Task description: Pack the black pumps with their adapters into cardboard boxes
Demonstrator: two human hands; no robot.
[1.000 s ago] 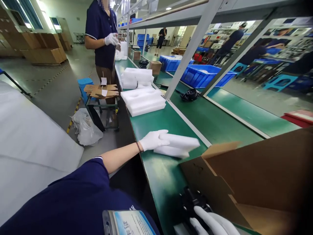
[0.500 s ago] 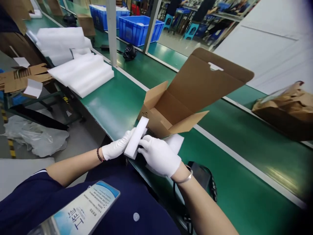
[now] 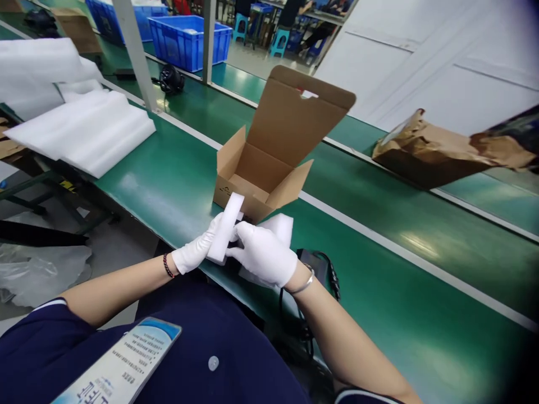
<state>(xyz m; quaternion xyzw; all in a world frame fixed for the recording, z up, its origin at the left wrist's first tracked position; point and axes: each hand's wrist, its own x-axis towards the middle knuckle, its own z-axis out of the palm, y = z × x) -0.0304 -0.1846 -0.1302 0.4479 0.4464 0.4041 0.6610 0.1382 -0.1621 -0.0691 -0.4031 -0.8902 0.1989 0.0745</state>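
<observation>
In a white glove, my left hand is closed on the left side of a white foam block, which stands tilted near the bench's front edge. My gloved right hand is at the block's right side with thumb and fingers bent together; what they pinch there, if anything, is hidden. A second white foam piece shows behind the right hand. Just beyond the hands stands an open cardboard box with its lid raised and side flaps spread. Beside my right wrist lies a black power adapter with its cable.
White foam sheets are stacked on the green bench at left. Farther back are a blue crate, a black round device and metal posts. Crumpled brown paper fills a box at right. Clear plastic lies lower left.
The view has swung to the right, so the bench things appear farther left. Both hands stay at the foam block, the right hand's fingers slightly shifted against it.
</observation>
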